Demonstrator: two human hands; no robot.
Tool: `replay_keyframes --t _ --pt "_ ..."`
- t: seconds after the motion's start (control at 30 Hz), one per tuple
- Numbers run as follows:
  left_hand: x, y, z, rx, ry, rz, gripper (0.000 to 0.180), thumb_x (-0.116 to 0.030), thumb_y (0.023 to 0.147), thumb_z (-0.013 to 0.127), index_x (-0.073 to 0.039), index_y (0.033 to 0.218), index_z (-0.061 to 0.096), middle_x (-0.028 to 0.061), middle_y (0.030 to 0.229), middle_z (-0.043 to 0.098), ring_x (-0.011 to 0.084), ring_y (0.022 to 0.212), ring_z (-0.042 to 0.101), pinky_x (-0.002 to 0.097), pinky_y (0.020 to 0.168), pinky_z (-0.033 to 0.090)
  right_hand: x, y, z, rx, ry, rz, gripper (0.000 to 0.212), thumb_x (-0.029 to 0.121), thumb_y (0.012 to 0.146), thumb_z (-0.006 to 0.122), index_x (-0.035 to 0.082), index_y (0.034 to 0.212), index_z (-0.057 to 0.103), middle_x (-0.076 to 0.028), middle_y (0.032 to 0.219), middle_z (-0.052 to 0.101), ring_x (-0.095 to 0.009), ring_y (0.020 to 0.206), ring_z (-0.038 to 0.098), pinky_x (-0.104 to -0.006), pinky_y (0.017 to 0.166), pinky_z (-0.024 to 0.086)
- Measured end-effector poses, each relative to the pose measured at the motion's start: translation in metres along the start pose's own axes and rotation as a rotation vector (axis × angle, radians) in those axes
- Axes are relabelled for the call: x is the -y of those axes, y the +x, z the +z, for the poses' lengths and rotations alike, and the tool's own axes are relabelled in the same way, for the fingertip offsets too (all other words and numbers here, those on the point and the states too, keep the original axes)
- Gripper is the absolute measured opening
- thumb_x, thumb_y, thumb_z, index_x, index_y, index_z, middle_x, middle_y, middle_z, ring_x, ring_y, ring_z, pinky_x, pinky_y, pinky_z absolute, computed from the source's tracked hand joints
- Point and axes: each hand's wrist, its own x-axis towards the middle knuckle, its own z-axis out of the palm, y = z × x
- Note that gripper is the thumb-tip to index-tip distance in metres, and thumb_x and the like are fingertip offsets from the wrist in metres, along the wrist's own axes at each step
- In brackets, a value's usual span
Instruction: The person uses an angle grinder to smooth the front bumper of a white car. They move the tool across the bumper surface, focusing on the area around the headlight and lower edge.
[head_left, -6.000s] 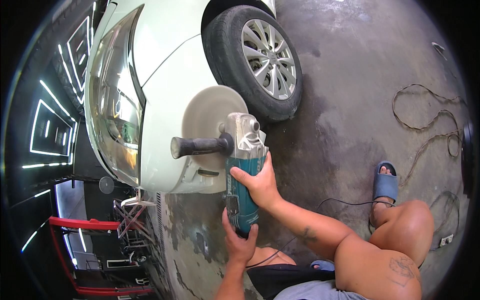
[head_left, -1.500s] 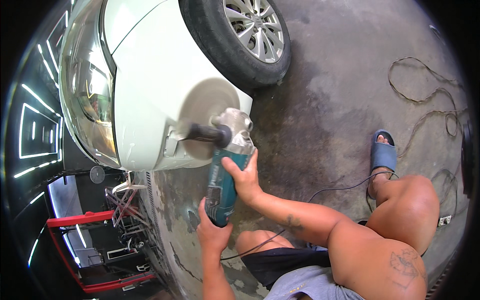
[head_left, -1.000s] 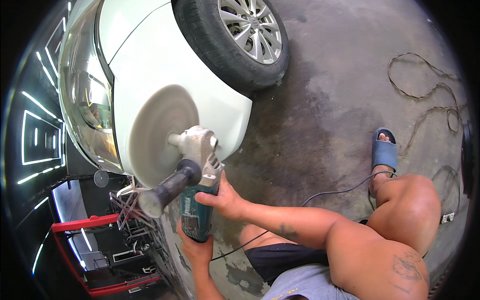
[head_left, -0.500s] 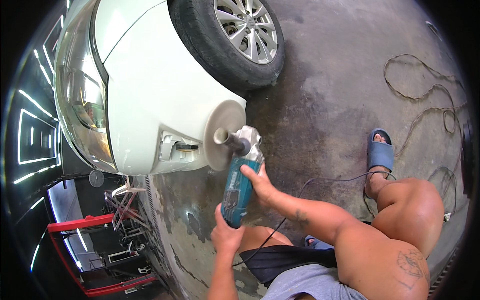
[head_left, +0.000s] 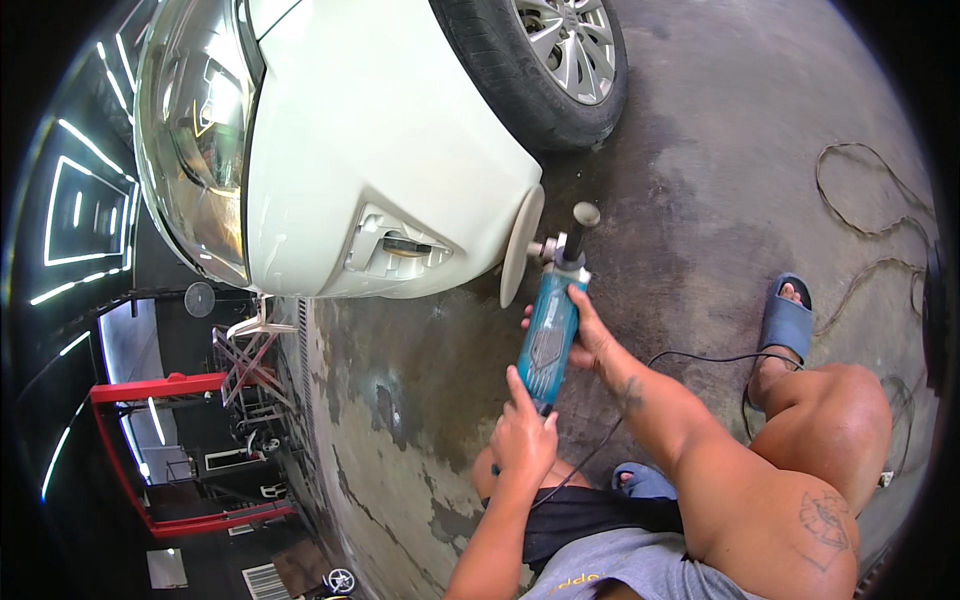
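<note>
So the teal power tool [head_left: 550, 335] is sitting a bit past the middle of the view toward 4 o'clock, nose aimed at 12, with its pale disc [head_left: 522, 245] at about 11 o'clock from the body. The disc is tilted so you see it almost edge-on, right by the rim of the white bumper [head_left: 400, 170]; honestly can't tell if it's touching. Right hand [head_left: 592, 335] has the front of the body, fingers wrapped around with the thumb along the 3 o'clock side; left hand [head_left: 525, 440] is curled on the tail end, index finger laid out along the casing. Nobody's on the side handle [head_left: 585, 215], which sticks up toward 1 o'clock. For a disc this close to a panel edge, I'd bring the face in flat and light, since a tipped rim would probably bite into the corner. Let the left hand steer the angle from the tail and the right hand take the weight. I'd also mind the tyre [head_left: 560, 110] up at 1 o'clock from the disc and the open recess [head_left: 400, 245] over at 9, both easy to snag. The cord [head_left: 700, 355] runs off toward the sandalled foot [head_left: 785, 330] at 3 o'clock, so leave it some slack.
</note>
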Motion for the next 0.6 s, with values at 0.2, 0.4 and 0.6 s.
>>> replay_keyframes --t 0.2,0.4,0.6 --pt "0.035 -0.047 -0.008 0.057 0.099 -0.085 0.115 -0.028 0.091 0.087 -0.007 0.176 0.012 0.0339 0.121 0.072 0.0529 0.108 0.073 0.0590 0.094 0.057 -0.060 -0.016 -0.008 0.059 0.045 0.179 0.097 0.082 0.089 0.073 0.010 0.152 0.058 -0.013 0.138 0.071 -0.032 0.132 0.067 -0.0589 0.121 0.048" --pt "0.015 -0.020 0.023 -0.003 -0.018 -0.029 0.116 -0.032 0.092 0.087 -0.007 0.176 0.010 0.0331 0.119 0.073 0.0534 0.106 0.074 0.0574 0.092 0.059 -0.017 -0.011 -0.012 0.020 0.007 0.080 0.090 0.076 0.096 0.069 0.007 0.153 0.056 -0.017 0.138 0.071 -0.034 0.130 0.069 -0.0595 0.117 0.053" --pt "-0.053 0.024 0.047 0.068 -0.252 -0.071 0.116 -0.032 0.092 0.086 -0.010 0.176 0.009 0.0339 0.138 0.069 0.0523 0.120 0.072 0.0578 0.103 0.056 0.076 -0.003 -0.018 -0.092 -0.160 -0.090 0.079 0.067 0.103 0.067 0.003 0.148 0.055 -0.019 0.131 0.073 -0.034 0.124 0.073 -0.0547 0.100 0.065"
